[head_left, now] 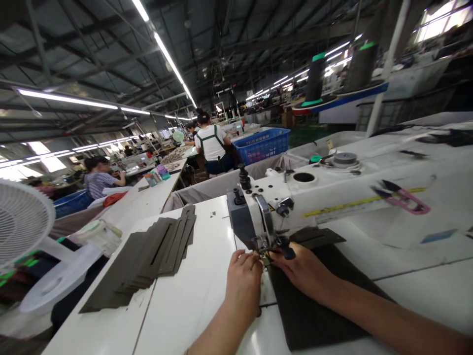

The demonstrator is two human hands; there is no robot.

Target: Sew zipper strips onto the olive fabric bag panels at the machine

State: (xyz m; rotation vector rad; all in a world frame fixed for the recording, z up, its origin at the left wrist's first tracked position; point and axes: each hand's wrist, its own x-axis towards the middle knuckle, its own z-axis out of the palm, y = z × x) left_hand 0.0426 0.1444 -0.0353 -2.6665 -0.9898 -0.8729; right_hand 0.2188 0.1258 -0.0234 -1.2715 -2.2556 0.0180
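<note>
Both hands meet at the needle area of a white sewing machine (268, 222). My left hand (244, 283) is closed, its fingers curled together just left of the presser foot; what they pinch is too small to make out. From the right, my right hand (305, 271) reaches in with its fingers closed on the edge of a dark grey-brown panel (295, 320). Part of its fingertips is hidden behind the machine's foot. The panel lies flat under the right forearm and extends toward the front edge. Another piece of the same dark material (318, 237) shows behind the right hand.
A fanned stack of dark panels with slots (148, 261) lies left on the white table (185, 305). Pink thread snips (404, 199) rest on the machine arm. A white fan (24, 222) stands at far left. Beyond are a blue crate (262, 145) and co-workers seated at tables.
</note>
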